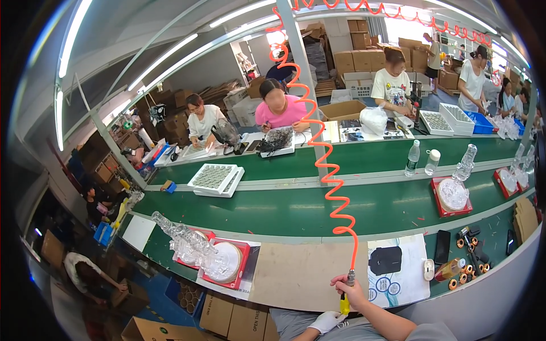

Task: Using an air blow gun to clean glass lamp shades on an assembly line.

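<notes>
Spanning the middle of the frame, a green conveyor belt [273, 211] backs a worker's station at the lower center. An orange coiled hose [356, 250] drops from the upper edge of the frame to the worker's hands; it looks light and springy, likely to tug upward on whatever it feeds. A brown board [307, 258] covers the bench just above the lap, while at lower left clear, tower-like pieces [185, 237] sit by red trays [245, 262], seemingly the fragile items here. The bare right hand [356, 295] is closed around a yellow-and-black tool [344, 304], at the lower center below the board's lower right corner, its yellow end pointing down. The white-gloved left hand [327, 322] lies just beside that end; whether it touches or grips anything cannot be told. The tool appears light, stiff and hard-shelled, probably a little slick under a smooth glove, and is best held by its body, below the metal coupling [351, 277] where the hose joins, leaving the yellow tip free and the coil unpinched.
</notes>
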{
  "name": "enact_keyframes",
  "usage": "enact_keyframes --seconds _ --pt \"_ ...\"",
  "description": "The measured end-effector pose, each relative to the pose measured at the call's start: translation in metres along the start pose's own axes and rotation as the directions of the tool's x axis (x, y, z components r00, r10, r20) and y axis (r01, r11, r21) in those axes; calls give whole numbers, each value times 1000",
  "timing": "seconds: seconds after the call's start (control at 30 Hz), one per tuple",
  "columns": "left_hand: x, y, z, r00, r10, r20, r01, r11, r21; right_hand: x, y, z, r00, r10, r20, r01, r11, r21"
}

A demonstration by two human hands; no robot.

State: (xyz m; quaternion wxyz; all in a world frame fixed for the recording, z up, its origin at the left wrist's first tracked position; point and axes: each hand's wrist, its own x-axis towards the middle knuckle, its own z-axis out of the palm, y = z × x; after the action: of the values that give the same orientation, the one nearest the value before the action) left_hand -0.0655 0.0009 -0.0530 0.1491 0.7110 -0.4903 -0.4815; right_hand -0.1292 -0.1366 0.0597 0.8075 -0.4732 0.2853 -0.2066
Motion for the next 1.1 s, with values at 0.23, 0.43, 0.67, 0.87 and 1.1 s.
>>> enact_keyframes --seconds 0.23,0.43,0.67,0.87,1.1 --pt "-10 1 -15 947 188 -261 -157 979 133 -9 -25 3 994 -110 -22 112 984 139" --pt "4 1 -52 751 366 -550 -205 920 333 -15 -43 9 955 -295 16 288 941 177" --pt "36 11 -78 519 461 -720 -208 885 417 -6 -31 12 879 -459 131 466 884 -31" --pt "55 -22 -52 787 391 -477 32 747 664 0 8 12 883 -438 169 450 892 -38" --pt "52 -16 -54 781 380 -495 -9 800 600 7 10 7 897 -387 214 425 888 -176"
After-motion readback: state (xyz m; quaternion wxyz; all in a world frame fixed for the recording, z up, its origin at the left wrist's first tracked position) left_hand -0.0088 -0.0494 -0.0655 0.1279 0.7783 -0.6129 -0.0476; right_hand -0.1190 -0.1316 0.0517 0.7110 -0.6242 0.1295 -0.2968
